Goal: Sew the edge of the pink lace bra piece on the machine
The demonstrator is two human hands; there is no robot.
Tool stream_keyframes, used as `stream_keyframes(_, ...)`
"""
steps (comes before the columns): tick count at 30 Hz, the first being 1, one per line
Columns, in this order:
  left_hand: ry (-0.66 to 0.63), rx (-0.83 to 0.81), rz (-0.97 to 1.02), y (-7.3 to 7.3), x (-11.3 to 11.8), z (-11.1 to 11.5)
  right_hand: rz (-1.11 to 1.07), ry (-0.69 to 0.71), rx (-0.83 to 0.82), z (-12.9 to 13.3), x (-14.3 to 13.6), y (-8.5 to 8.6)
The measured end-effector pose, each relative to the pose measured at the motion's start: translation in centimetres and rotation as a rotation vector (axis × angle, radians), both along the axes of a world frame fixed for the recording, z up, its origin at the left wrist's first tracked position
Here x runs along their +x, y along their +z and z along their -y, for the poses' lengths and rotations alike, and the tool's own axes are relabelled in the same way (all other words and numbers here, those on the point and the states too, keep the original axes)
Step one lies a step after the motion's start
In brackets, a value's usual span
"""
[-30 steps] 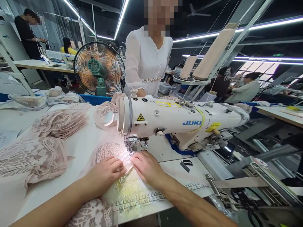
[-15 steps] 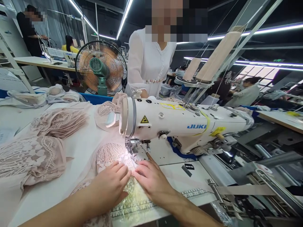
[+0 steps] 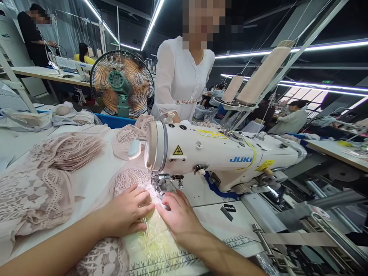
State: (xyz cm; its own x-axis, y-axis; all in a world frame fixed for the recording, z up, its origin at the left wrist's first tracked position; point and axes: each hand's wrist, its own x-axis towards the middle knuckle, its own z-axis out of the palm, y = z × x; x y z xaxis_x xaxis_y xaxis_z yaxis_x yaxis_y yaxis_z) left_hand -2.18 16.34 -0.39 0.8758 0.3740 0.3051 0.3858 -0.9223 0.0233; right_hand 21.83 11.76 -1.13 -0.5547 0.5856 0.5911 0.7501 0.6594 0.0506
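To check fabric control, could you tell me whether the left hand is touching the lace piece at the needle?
Touching: the head view shows the left hand lying flat on the lace piece.

Left of the sewing machine (image 3: 212, 153) the worktop (image 3: 94, 180) lay open between lace stacks (image 3: 54, 168), while its head overhung the needle area (image 3: 162, 184), and a fan (image 3: 122, 84) and a standing person (image 3: 184, 80) blocked behind.

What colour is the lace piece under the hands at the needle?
Pale pink lace piece with a white openwork pattern, seen in the head view, under the left hand.
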Motion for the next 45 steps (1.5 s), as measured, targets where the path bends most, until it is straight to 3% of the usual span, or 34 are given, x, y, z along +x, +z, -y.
stream_keyframes(9,-0.118,0.08,0.043,0.5,-0.3,-2.7,0.069,-0.126,-0.001,-1.6,-1.6,0.2)
stream_keyframes(11,-0.087,0.15,0.051,0.5,0.3,-2.3,0.071,-0.128,-0.008,-1.6,-1.6,0.2)
stream_keyframes(14,0.057,0.211,0.02,0.2,1.1,-1.0,0.026,-0.127,-0.009,-1.6,-1.7,0.2)
stream_keyframes(19,0.113,0.186,0.0,0.2,1.2,0.0,0.005,-0.124,-0.027,-1.4,-1.6,0.1)
stream_keyframes(29,0.098,-0.041,-0.046,0.4,0.2,-2.3,0.027,-0.111,-0.1,-1.4,-1.5,-0.2)
stream_keyframes(36,0.096,-0.035,-0.103,1.2,-0.3,-4.1,0.008,-0.12,-0.079,-1.6,-1.4,-0.4)
stream_keyframes(41,0.128,-0.007,-0.124,1.2,-0.5,-5.1,-0.041,-0.139,-0.06,-1.7,-1.6,-1.8)
stream_keyframes(45,0.169,-0.014,-0.107,2.0,-0.9,-5.0,-0.023,-0.141,-0.086,-1.7,-1.6,-1.8)
